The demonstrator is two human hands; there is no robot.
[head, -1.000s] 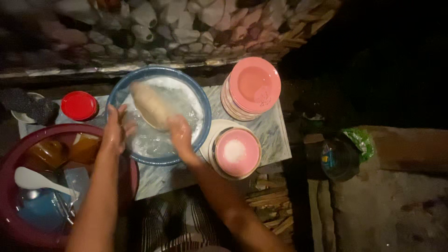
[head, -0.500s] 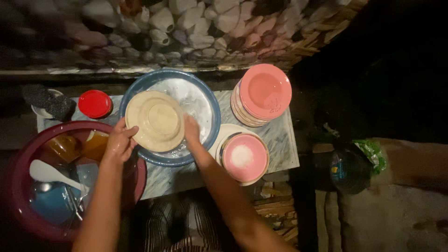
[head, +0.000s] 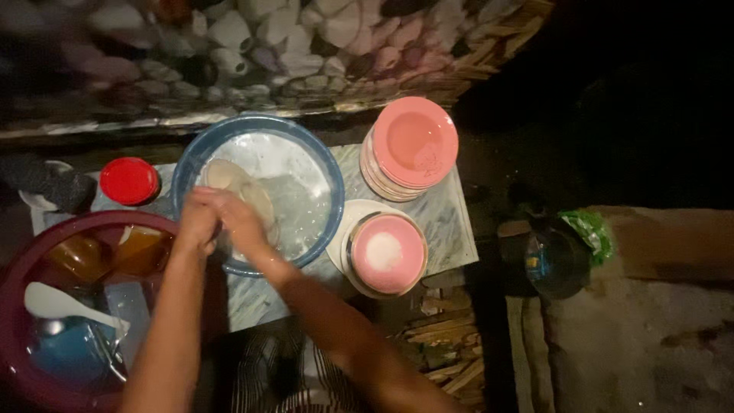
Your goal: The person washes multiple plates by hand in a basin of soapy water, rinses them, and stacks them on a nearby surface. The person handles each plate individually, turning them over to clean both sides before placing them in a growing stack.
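Note:
A blue basin (head: 321, 160) of soapy water stands on a small marbled table (head: 447, 226). A cream plate (head: 229, 180) sits in the water at the basin's left side. My left hand (head: 197, 223) and my right hand (head: 241, 220) are pressed together over the plate's near edge, both gripping or rubbing it. The lower part of the plate is hidden by my fingers.
A stack of pink plates (head: 413, 145) stands at the table's far right, a pink bowl on a white plate (head: 384, 252) nearer. A red lid (head: 128, 180) lies left of the basin. A maroon tub (head: 23, 268) holds a white spoon (head: 61, 306), cups and dishes. A dark pot (head: 547, 264) stands at right.
The plate has gone from raised and tilted, to flat in the basin's middle, to low at the left side. Both hands have come together over its near edge.

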